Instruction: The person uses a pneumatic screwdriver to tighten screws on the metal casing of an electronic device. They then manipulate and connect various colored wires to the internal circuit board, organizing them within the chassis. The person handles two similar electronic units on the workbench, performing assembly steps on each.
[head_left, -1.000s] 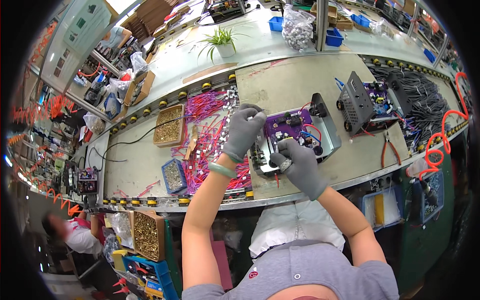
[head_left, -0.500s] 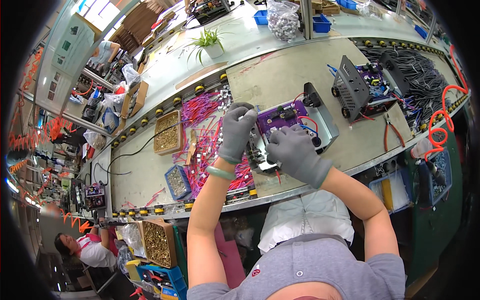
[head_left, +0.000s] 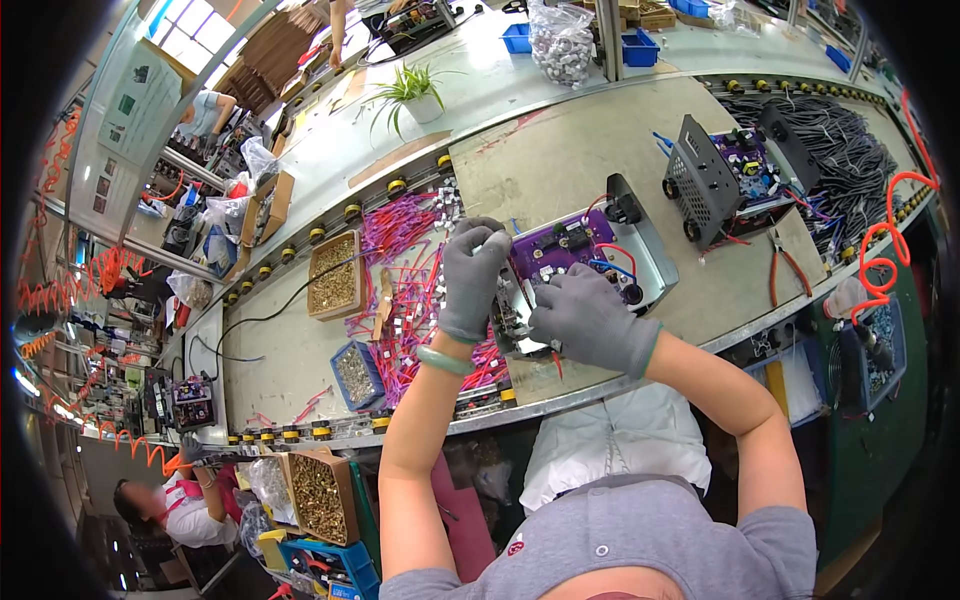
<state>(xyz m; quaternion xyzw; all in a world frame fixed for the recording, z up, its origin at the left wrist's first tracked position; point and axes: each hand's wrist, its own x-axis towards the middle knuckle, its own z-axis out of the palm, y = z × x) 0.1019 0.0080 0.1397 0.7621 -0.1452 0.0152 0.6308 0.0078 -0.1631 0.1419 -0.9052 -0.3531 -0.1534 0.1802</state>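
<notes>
Grey fabric covers both hands at an opened metal chassis (head_left: 655,262), which sits on the bench directly before the person, a purple circuit board (head_left: 545,250) inside it. A second ago the right hand (head_left: 590,320) was lower, with something shiny by its fingertips at the near-left corner; now it lies back-up across the board's near edge, fingers bent inward. The left hand (head_left: 472,275) has stayed at the chassis's left end, thumb and forefinger drawn narrowly together. The work appears to remain at that end, with the right hand repositioned.

Whether either hand grips anything cannot be told: the left fingertips are too small to read, and the right palm faces away. The right hand also hides the board's near-left part, though a red wire (head_left: 558,366) shows below it. The left hand partly covers the component-lined left end.
</notes>
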